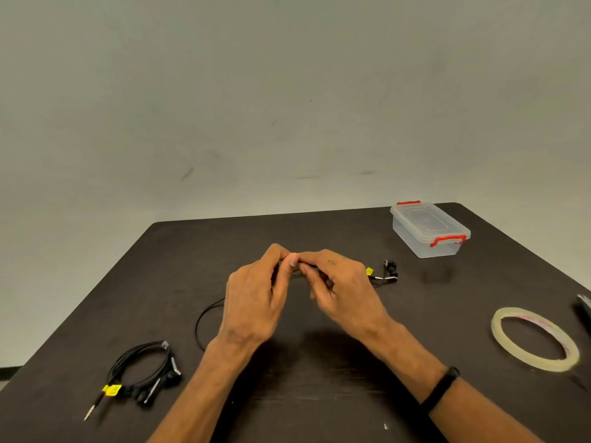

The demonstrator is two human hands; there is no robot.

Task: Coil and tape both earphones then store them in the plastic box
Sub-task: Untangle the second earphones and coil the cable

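My left hand (pixel 256 298) and my right hand (pixel 339 282) meet at the middle of the dark table, fingertips pinching a black earphone cable (pixel 204 318) between them. One loop of that cable trails to the left on the table; its plug, buds and a yellow tag (pixel 383 273) stick out to the right of my right hand. A second earphone (pixel 144 369) lies coiled at the front left, with a yellow tag near its plug. The clear plastic box (pixel 428 230) with red latches stands shut at the back right. A roll of clear tape (pixel 534 338) lies flat at the right.
The dark table (pixel 319 394) ends at a pale wall behind. A dark object (pixel 583 306) is cut off at the right edge of the view, beyond the tape roll. A black band circles my right wrist.
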